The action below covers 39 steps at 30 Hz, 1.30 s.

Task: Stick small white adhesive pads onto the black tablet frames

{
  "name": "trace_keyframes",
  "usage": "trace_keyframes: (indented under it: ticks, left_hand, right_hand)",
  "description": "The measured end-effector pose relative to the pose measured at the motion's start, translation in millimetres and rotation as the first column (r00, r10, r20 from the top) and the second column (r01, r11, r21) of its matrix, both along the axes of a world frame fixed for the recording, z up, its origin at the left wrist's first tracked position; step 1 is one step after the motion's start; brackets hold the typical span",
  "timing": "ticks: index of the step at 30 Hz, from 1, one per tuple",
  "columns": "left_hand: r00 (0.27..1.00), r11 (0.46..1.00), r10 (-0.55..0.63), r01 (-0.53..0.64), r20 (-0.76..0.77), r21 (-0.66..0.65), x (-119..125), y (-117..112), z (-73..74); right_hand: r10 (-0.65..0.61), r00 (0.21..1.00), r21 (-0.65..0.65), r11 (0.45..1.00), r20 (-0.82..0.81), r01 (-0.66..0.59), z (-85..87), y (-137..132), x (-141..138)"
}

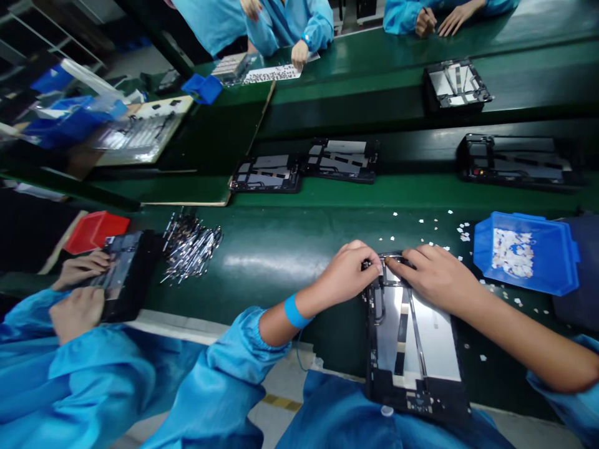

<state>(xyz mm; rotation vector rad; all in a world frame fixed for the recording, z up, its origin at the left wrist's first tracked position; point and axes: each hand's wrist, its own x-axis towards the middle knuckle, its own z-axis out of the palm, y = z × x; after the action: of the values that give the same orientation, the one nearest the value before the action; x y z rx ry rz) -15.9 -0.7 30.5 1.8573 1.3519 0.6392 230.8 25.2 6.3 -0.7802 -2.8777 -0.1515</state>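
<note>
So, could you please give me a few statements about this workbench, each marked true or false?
1. The person's left hand and right hand are both at the far end of the opened black device. True.
2. The blue wristband is on the person's right wrist. False: it is on the left wrist.
3. The blue tray holding small white pieces stands to the right of the device. True.
4. The red tray stands beside the blue one. False: it is over on the left, near a co-worker's hands.
5. The slender metal parts lie in a loose pile. True.
</note>
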Motion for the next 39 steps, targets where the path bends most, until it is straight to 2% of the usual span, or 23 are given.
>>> trace_keyframes:
  ticks: [5,12,20,30,39]
  left_hand:
    - [0.998,0.997,0.035,-0.039,-0.057,-0.06,5,14,-13.8]
    - [0.995,0.994,0.039,-0.049,-0.097,-0.098,10,14,-12.3]
    - [0.985,0.998,0.038,-0.047,-0.171,-0.047,14,12,-10.0]
    - [0.973,0.998,0.07,-0.068,-0.218,0.019,18,8,-15.4]
    - [0.976,0.988,0.15,-0.144,-0.158,0.046,22,1,-25.4]
  right_hand:
    - [-0.002,1.0,0.014,1.0,-0.017,0.002,-3.2,2,1]
    - [0.003,0.998,-0.008,1.0,-0.066,-0.003,-6.7,1,0]
    - [0.003,0.997,-0.022,1.0,-0.074,-0.004,-10.1,1,0]
    - [-0.001,0.997,-0.009,1.0,-0.071,0.0,-9.4,1,-1]
    - [0.007,0.998,0.009,1.0,-0.061,-0.006,-8.7,1,-1]
